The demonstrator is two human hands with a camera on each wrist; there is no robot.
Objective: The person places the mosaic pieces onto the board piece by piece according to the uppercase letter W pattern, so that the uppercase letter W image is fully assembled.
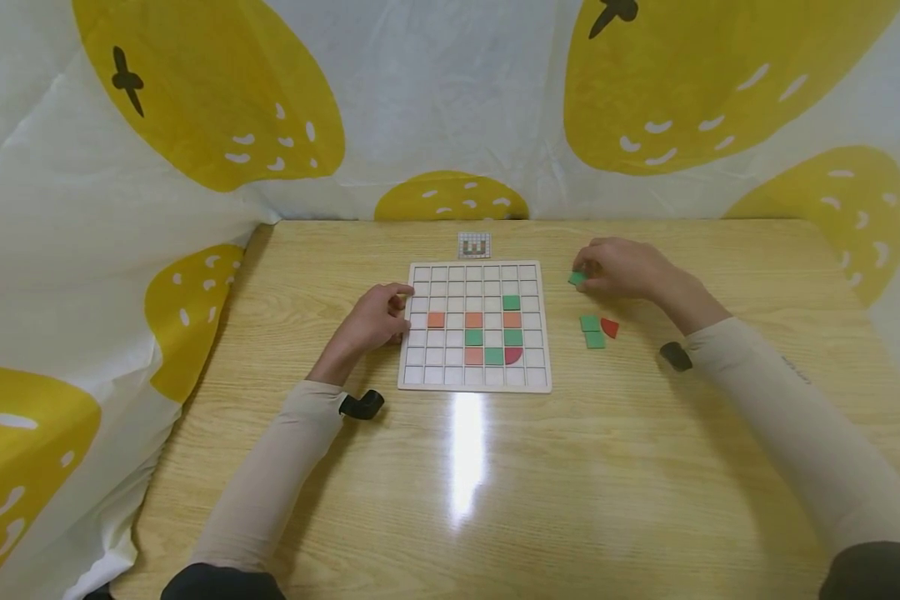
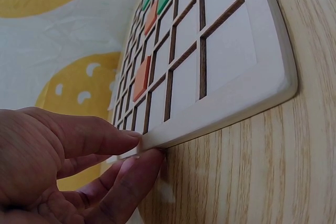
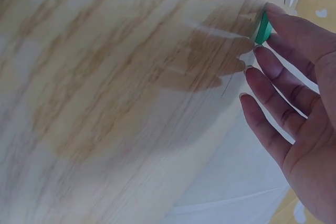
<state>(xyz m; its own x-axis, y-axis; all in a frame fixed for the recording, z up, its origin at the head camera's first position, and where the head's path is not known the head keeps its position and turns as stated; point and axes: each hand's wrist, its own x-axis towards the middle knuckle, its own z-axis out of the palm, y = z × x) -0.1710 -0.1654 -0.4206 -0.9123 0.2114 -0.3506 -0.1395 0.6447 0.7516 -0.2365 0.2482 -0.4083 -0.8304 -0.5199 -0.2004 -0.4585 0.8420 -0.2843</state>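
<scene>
A white square grid board (image 1: 427, 385) lies flat on the wooden table. Several green and orange square tiles sit in its cells, along with a red quarter-round tile (image 1: 513, 356). At the board's left edge, my left hand (image 1: 375, 318) touches the rim with thumb and a finger set apart; the left wrist view shows these fingertips (image 2: 134, 136) right at the edge. Beyond the board's right side, my right hand (image 1: 618, 265) pinches a green square tile (image 1: 577, 278) between thumb and finger, close over the table. Its other fingers spread loosely in the right wrist view.
Two loose green tiles (image 1: 589, 323) and a red quarter-round tile (image 1: 610, 327) lie right of the board, nearer me than the right hand. A small pattern card (image 1: 474, 245) lies just behind the board. A fruit-print cloth (image 1: 450, 100) hangs behind the table and along its left.
</scene>
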